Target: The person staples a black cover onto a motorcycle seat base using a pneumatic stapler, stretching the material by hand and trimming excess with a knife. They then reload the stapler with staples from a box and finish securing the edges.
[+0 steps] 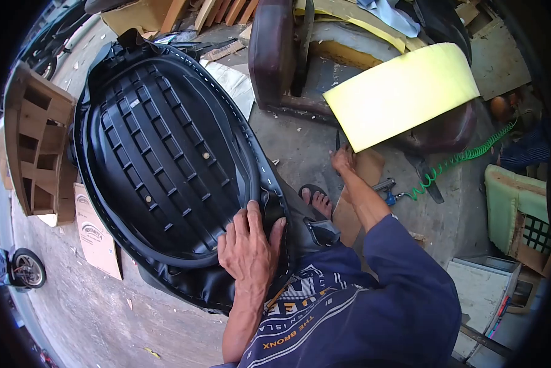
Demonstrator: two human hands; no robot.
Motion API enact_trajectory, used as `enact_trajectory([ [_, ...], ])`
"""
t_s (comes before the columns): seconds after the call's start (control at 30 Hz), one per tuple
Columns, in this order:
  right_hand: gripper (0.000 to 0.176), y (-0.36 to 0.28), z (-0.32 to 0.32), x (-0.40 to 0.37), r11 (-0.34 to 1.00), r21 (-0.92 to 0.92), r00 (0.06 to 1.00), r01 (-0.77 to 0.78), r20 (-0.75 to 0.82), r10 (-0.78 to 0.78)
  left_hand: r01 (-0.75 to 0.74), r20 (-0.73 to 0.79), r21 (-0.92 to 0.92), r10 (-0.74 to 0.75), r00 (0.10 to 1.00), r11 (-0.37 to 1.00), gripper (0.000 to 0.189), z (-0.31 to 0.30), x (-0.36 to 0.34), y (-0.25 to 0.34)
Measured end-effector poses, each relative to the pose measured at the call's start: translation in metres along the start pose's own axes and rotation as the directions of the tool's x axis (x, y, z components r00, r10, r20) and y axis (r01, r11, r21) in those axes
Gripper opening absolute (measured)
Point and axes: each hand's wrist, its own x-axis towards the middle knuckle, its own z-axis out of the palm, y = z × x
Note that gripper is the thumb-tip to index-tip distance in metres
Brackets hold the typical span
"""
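Note:
A black oval seat base (159, 141) with raised ribs lies underside up, black covering folded round its rim. My left hand (249, 248) rests on the lower right rim, its fingers on the edge and thumb apart. To the right, my right hand (343, 159) reaches down near the lower corner of a yellow foam block (404, 95). Its fingers are bent beside a thin dark tool (338, 140); whether they grip it is hard to make out. A blue air tool (390, 195) with a coiled green hose (459, 159) lies right of my right forearm.
A wooden frame (42, 141) stands at the left above a cardboard piece (96, 233). A worn maroon seat (272, 55) is behind the foam. A pale green cushion (502, 208) and a grey box (481, 288) are at the right. My sandalled foot (317, 199) shows between my arms.

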Motion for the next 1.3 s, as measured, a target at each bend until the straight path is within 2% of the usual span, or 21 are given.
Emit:
enact_trajectory([
  [0.03,0.061,-0.006,0.005,-0.006,0.993,-0.096,0.979,0.073,-0.182,-0.089,0.012,0.022,0.026,-0.013,1.0,1.0,0.056,0.003,-0.001,0.0],
  [0.07,0.061,-0.01,0.006,-0.005,0.994,-0.083,0.982,0.068,-0.173,-0.082,0.024,0.046,0.051,-0.027,0.999,0.998,0.057,0.005,-0.002,0.001],
  [0.1,0.063,-0.008,0.001,0.004,1.0,0.016,0.996,0.005,0.085,-0.006,0.04,0.059,0.06,-0.043,0.997,0.997,0.058,0.007,-0.001,0.002],
  [0.13,0.065,-0.008,-0.012,0.006,0.992,0.091,0.938,-0.083,0.343,0.047,0.034,0.067,0.063,-0.038,0.997,0.997,0.058,0.009,0.0,0.004],
  [0.17,0.065,-0.009,-0.022,0.004,0.991,0.089,0.937,-0.095,0.344,0.059,0.049,0.06,0.085,-0.054,0.997,0.995,0.058,0.011,0.002,0.007],
  [0.23,0.054,-0.011,-0.035,-0.006,1.0,-0.005,0.901,0.029,0.434,-0.024,0.054,0.065,0.099,-0.06,0.996,0.994,0.057,0.013,0.002,0.011],
  [0.37,0.049,-0.002,-0.024,-0.014,0.992,-0.003,0.945,-0.124,0.304,0.119,0.059,0.057,0.088,-0.064,0.996,0.994,0.057,0.013,0.002,0.005],
  [0.43,0.045,0.012,-0.017,-0.002,0.985,0.162,0.898,-0.066,0.44,-0.012,0.061,0.049,0.057,-0.064,0.997,0.996,0.057,0.011,-0.002,0.0],
  [0.47,0.045,0.003,-0.031,-0.012,0.986,0.159,0.9,-0.059,0.435,-0.016,0.052,0.061,0.046,-0.055,0.997,0.998,0.056,0.011,-0.003,-0.002],
  [0.53,0.045,-0.019,-0.072,-0.048,0.916,0.377,0.948,-0.139,0.318,0.013,0.049,0.063,0.026,-0.051,0.997,0.998,0.055,0.011,0.001,-0.002],
  [0.63,0.044,-0.086,-0.209,-0.132,0.885,0.462,0.9,0.063,0.358,-0.251,0.043,0.09,0.045,-0.047,0.995,0.998,0.054,0.01,0.001,0.0],
  [0.73,0.049,-0.101,-0.264,-0.169,0.863,0.47,0.803,0.186,0.434,-0.409,0.054,0.089,0.059,-0.06,0.994,0.997,0.052,0.011,0.004,0.004],
  [0.77,0.046,-0.097,-0.267,-0.175,0.799,0.478,0.771,0.364,0.326,-0.547,0.065,0.069,0.025,-0.067,0.995,0.998,0.047,0.01,0.005,0.005],
  [0.8,0.046,-0.096,-0.268,-0.182,0.801,0.476,0.774,0.363,0.324,-0.544,0.074,0.049,-0.008,-0.074,0.996,0.997,0.041,0.009,0.005,0.005],
  [0.87,0.044,-0.1,-0.27,-0.192,0.664,0.656,0.785,0.359,0.173,-0.595,0.06,0.014,-0.037,-0.06,0.998,0.997,0.035,0.01,0.004,0.002],
  [0.9,0.043,-0.1,-0.277,-0.193,0.69,0.585,0.743,0.427,0.208,-0.636,0.052,-0.019,-0.062,-0.053,0.998,0.997,0.028,0.011,0.004,0.0],
  [1.0,0.042,-0.112,-0.288,-0.215,0.726,0.494,0.753,0.479,0.194,-0.629,0.031,-0.056,-0.064,-0.035,0.998,0.997,0.021,0.009,0.006,0.0],
  [1.03,0.031,-0.114,-0.287,-0.218,0.753,0.504,0.77,0.423,0.239,-0.592,0.027,-0.055,-0.066,-0.031,0.998,0.997,0.021,0.01,0.006,-0.001],
  [1.13,0.029,-0.119,-0.287,-0.225,0.808,0.363,0.752,0.464,0.319,-0.576,0.043,-0.036,-0.049,-0.045,0.998,0.998,0.019,0.013,0.008,-0.002],
  [1.17,0.026,-0.118,-0.282,-0.228,0.764,0.389,0.749,0.514,0.231,-0.621,0.06,-0.026,-0.057,-0.061,0.998,0.997,0.018,0.014,0.008,-0.002],
  [1.3,0.019,-0.134,-0.286,-0.233,0.775,0.372,0.751,0.511,0.246,-0.613,0.054,-0.058,-0.057,-0.057,0.997,0.997,0.019,0.018,0.007,-0.002],
])
